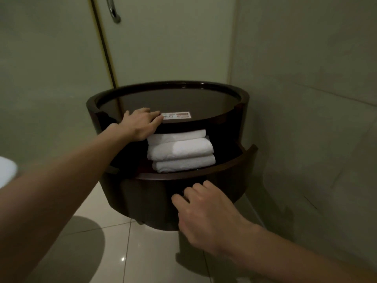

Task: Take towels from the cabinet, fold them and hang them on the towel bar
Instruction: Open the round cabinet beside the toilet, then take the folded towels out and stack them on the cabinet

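Towels (180, 150), white, folded, centre frame: likely soft, light; grip front fold. Left hand (140, 124) flat on dark round cabinet (243, 111); right hand (204, 213) empty, relaxed.

Dim, soft, slightly blurred, edge-warped.

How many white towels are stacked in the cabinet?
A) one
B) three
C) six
B: three folded towels lie one on top of another on the open shelf of the cabinet.
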Tool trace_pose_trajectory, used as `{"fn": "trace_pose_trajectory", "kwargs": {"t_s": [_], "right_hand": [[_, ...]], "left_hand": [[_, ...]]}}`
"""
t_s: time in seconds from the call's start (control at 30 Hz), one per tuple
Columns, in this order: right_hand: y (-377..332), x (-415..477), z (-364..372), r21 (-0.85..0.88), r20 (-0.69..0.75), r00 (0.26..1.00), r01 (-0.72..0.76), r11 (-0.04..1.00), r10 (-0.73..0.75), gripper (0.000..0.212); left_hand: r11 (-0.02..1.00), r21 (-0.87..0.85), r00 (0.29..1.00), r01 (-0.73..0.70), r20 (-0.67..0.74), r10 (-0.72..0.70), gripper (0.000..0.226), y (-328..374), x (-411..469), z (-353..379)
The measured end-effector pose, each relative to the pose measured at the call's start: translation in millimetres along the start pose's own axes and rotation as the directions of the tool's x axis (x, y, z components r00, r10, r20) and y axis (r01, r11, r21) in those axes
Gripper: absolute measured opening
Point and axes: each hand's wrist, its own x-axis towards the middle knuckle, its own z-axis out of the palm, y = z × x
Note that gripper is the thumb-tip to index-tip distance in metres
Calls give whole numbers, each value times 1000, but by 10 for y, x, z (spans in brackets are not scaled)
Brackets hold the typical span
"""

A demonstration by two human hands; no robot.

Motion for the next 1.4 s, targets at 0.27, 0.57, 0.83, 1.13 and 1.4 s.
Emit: {"fn": "trace_pose_trajectory", "kwargs": {"t_s": [0.27, 0.57, 0.83, 1.13, 1.4], "right_hand": [[142, 169, -236, 76, -55, 998, 23, 997, -19, 12], [818, 905, -357, 109, 91, 976, -208, 972, 199, 39], [1251, 1068, 4, 100, 351, 848, -455, 885, 396, 40], [1244, 1084, 133, 289, 325, 833, -538, 792, 448, 40], [1230, 998, 44, 330, 330, 806, -586, 740, 491, 23]], "left_hand": [[975, -5, 926, -221, -313, 209, 35, 34, -263, -153], [912, -47, 899, -408, -195, 393, 29, 85, -589, -115], [957, -267, 993, -112, -7, 114, 36, -106, -606, 117], [847, -531, 994, -3, 95, 63, 42, -148, -576, 207], [896, -440, 981, -61, 139, 135, 26, -152, -630, 108]]}}
